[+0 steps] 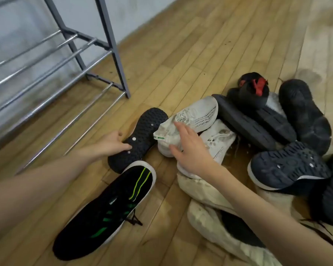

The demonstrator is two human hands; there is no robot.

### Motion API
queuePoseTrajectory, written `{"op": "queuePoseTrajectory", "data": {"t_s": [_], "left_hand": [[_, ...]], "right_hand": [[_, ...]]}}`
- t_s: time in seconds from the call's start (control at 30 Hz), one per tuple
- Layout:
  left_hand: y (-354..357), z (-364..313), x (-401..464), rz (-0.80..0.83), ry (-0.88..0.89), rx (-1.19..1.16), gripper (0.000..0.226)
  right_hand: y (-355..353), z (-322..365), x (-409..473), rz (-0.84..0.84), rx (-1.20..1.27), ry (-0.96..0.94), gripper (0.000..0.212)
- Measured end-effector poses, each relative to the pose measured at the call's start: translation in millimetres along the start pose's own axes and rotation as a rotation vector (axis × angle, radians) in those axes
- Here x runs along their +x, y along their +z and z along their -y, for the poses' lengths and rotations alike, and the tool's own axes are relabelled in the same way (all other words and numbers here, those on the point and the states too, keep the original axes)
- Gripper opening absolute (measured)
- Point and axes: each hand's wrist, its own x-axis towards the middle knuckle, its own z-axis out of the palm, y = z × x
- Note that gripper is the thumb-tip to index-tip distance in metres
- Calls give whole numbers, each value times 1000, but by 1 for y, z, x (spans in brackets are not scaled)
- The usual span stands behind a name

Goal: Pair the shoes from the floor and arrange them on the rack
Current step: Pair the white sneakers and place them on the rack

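While the rack point(69, 60) stands bare at upper left, shoes still lie heaped on the floor point(190, 54), so pairing has barely begun. Pile point(267, 131) at right is mostly sole-up, hard to match. Black-green shoe point(108, 208) lies upright near its likely mate, the sole-up black shoe point(140, 135), grasped by left hand point(112, 143). Right hand point(190, 148), spread, rests on white shoe point(185, 127), grip not closed. Flip the sole-up one to confirm the match first.

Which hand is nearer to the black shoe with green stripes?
Left. The left hand grips a sole-up black shoe just above the green-striped shoe; the right hand is over a white sneaker.
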Motion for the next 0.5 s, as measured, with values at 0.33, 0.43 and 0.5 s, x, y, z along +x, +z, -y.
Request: {"op": "queuePoseTrajectory", "data": {"t_s": [0.33, 0.43, 0.5], "left_hand": [[-1, 5, -1, 44, -56, -113, 48], [-1, 11, 3, 45, -41, -153, 52], [-2, 14, 2, 38, -39, -193, 55]], "right_hand": [[16, -1, 7, 60, -65, 77, 64], [19, 0, 6, 61, -71, 92, 62], [19, 1, 7, 60, -75, 94, 62]]}}
